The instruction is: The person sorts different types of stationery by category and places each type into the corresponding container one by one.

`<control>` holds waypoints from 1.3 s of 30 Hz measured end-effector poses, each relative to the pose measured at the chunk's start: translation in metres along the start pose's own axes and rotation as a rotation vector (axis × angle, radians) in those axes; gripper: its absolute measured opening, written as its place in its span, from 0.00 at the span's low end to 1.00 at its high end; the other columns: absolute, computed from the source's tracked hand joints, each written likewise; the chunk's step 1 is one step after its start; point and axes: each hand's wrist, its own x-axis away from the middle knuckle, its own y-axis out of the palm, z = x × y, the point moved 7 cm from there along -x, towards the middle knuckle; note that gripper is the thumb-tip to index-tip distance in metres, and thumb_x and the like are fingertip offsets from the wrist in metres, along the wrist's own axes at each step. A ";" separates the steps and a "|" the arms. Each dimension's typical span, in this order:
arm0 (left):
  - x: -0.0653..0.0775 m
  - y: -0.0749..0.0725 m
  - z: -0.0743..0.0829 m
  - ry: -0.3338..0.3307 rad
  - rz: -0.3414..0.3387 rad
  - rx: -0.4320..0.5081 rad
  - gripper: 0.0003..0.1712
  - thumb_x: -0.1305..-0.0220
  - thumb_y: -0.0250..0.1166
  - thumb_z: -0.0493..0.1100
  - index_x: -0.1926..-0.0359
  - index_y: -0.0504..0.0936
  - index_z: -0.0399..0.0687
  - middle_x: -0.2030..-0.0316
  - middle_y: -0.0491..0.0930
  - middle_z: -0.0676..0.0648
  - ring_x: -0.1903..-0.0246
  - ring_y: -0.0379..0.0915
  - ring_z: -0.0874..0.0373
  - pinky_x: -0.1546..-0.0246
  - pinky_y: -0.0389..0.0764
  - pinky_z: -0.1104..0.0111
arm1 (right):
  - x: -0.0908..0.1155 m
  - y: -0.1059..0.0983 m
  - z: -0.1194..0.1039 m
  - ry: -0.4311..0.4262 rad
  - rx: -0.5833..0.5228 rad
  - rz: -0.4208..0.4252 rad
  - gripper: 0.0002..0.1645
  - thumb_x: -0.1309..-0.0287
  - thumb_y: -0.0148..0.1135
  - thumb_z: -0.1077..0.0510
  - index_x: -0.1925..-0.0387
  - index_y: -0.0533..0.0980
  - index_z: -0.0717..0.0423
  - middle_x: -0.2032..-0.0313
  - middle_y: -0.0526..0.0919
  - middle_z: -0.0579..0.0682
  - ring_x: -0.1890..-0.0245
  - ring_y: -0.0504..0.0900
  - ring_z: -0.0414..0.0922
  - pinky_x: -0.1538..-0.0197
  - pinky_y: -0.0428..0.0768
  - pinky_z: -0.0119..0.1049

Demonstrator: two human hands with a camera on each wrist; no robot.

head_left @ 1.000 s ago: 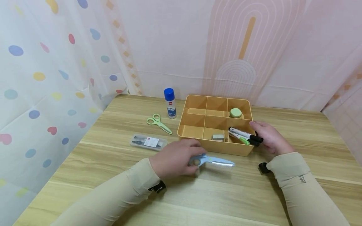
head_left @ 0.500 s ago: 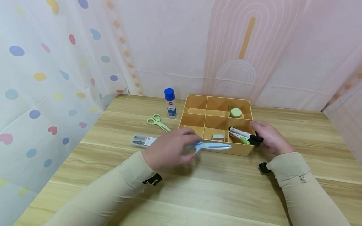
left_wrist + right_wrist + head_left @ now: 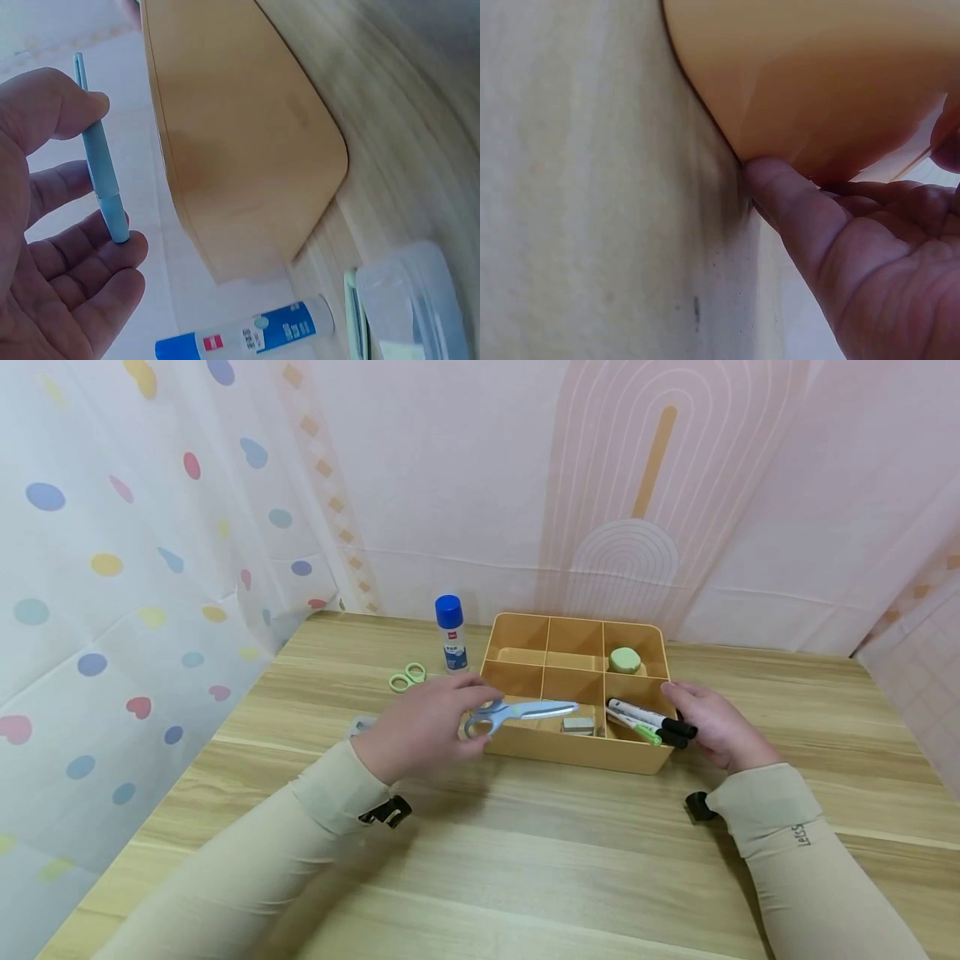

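Right hand [image 3: 720, 727] gripping the tray [image 3: 577, 752], your left hand [image 3: 423, 722] pinches the blue scissors [image 3: 521, 711] over its near row, best held level, clear of the eraser [image 3: 577, 725].

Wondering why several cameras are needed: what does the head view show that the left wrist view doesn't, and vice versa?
Only the head view shows inside the tray: the pens, a grey block and a pale green round item. Only the left wrist view shows the palm side of the left hand and much of the clear case. Both show that hand holding the blue scissors, plus the tray's outside and the blue-capped bottle.
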 end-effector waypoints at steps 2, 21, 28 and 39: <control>0.000 -0.001 -0.004 -0.010 0.001 -0.005 0.26 0.36 0.72 0.50 0.37 0.85 0.52 0.43 0.83 0.48 0.52 0.82 0.53 0.51 0.87 0.59 | 0.000 -0.001 0.000 0.001 -0.004 0.002 0.51 0.19 0.38 0.36 0.18 0.41 0.72 0.19 0.49 0.72 0.33 0.69 0.46 0.52 0.76 0.16; -0.004 -0.007 -0.038 -0.152 -0.104 -0.077 0.33 0.34 0.72 0.56 0.31 0.81 0.52 0.38 0.81 0.43 0.44 0.83 0.47 0.45 0.88 0.53 | 0.001 0.000 -0.001 -0.001 0.004 0.005 0.52 0.19 0.37 0.36 0.19 0.41 0.73 0.19 0.48 0.73 0.27 0.63 0.56 0.52 0.76 0.16; -0.005 -0.007 -0.043 -0.164 -0.138 -0.116 0.35 0.35 0.73 0.56 0.30 0.80 0.53 0.38 0.82 0.43 0.43 0.82 0.47 0.43 0.87 0.51 | 0.001 0.000 -0.001 -0.010 -0.003 -0.001 0.52 0.19 0.37 0.36 0.19 0.39 0.73 0.19 0.47 0.73 0.28 0.64 0.54 0.52 0.76 0.16; -0.010 -0.006 -0.044 -0.115 -0.149 -0.171 0.31 0.35 0.72 0.54 0.33 0.83 0.49 0.40 0.83 0.42 0.47 0.82 0.49 0.46 0.88 0.54 | 0.001 0.000 0.000 -0.001 -0.009 -0.007 0.53 0.19 0.38 0.35 0.18 0.39 0.72 0.19 0.46 0.73 0.29 0.66 0.51 0.52 0.77 0.16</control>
